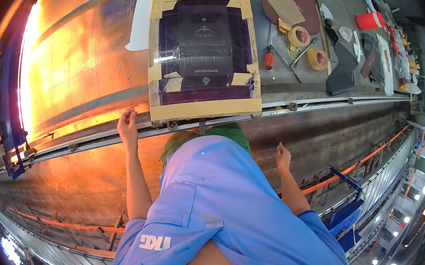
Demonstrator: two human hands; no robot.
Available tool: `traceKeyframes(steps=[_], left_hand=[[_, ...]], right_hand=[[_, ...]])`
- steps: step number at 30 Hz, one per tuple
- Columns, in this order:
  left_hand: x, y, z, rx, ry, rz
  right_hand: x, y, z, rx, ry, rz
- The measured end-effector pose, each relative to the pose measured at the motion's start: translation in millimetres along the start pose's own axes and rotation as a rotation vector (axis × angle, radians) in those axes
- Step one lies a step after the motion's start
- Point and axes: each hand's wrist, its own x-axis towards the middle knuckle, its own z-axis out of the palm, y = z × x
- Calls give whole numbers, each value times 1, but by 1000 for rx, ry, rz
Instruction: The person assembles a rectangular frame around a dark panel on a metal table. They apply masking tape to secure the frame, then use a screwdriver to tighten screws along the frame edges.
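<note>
A screen-printing frame [205, 112] with a purple mesh lies on the long worktable in front of me. Cream tape covers its borders, and tape pieces stick to the mesh corners. My left hand [128, 125] is at the table's near rail, just left of the frame's near left corner, with its fingers curled together and nothing visible in them. My right hand [283, 156] hangs in the air on the near side of the rail, right of the frame. Its fingers are curled in too, and I see nothing in them. Neither hand touches the frame.
A white cut panel [140, 21] lies left of the frame. To the right are tape rolls [317, 59], a red-handled screwdriver [269, 60], dark cut pieces [342, 68] and a red container [370, 21]. A metal rail [324, 102] runs along the table's near edge. Strong glare lights the left.
</note>
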Motion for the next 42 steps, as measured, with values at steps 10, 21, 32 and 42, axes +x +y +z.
traceKeyframes(steps=[10,21,32,42], left_hand=[[-2,1,0,-24,-2,-32],[-1,3,2,-75,-4,-10],[2,-10,-3,-88,-22,-10],[-2,-1,-5,-51,-18,-21]], right_hand=[[9,-25,0,101,-74,-46],[17,-40,-9,445,-242,403],[20,-23,-12,157,-323,459],[18,-24,-46,500,-176,586]])
